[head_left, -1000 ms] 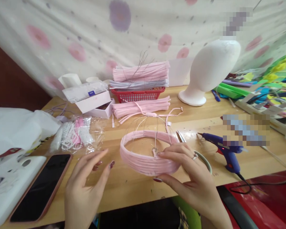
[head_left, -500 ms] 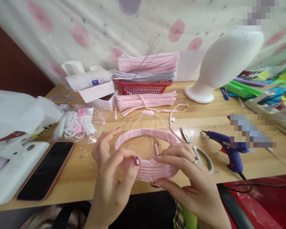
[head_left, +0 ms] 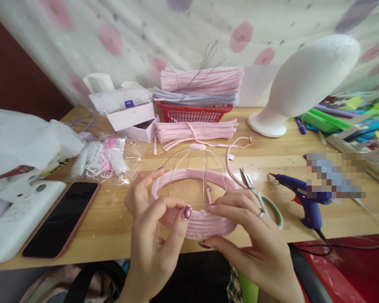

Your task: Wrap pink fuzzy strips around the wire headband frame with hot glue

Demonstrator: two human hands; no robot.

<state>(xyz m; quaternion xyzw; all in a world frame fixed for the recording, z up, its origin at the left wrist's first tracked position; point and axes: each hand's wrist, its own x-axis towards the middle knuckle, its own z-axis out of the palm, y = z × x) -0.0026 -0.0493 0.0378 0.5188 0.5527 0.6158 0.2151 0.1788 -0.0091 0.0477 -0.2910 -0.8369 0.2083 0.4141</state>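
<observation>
Between my hands, over the table's front edge, is a wire-framed hat shape with a band of pink pipe cleaners (head_left: 205,225). Thin wires arch from the band up to a small pink oval piece (head_left: 197,147) at the top. My left hand (head_left: 159,225) grips the near-left part of the band, thumb on its outer face and forefinger bent over the rim. On the near-right side, my right hand (head_left: 248,225) pinches the band, with fingers over the upper rim and thumb below. A pink strip leads from behind the band toward the back right.
Scissors (head_left: 255,191) and a blue glue gun (head_left: 303,198) lie to the right. A white foam head (head_left: 306,80) stands behind. Pink pipe cleaner bundles (head_left: 197,130) lie before a red basket (head_left: 194,113). To the left are a phone (head_left: 61,219) and bagged beads (head_left: 105,158).
My left thumb has shifted slightly right along the band. My right hand keeps nearly the same hold. The whole view has moved a little.
</observation>
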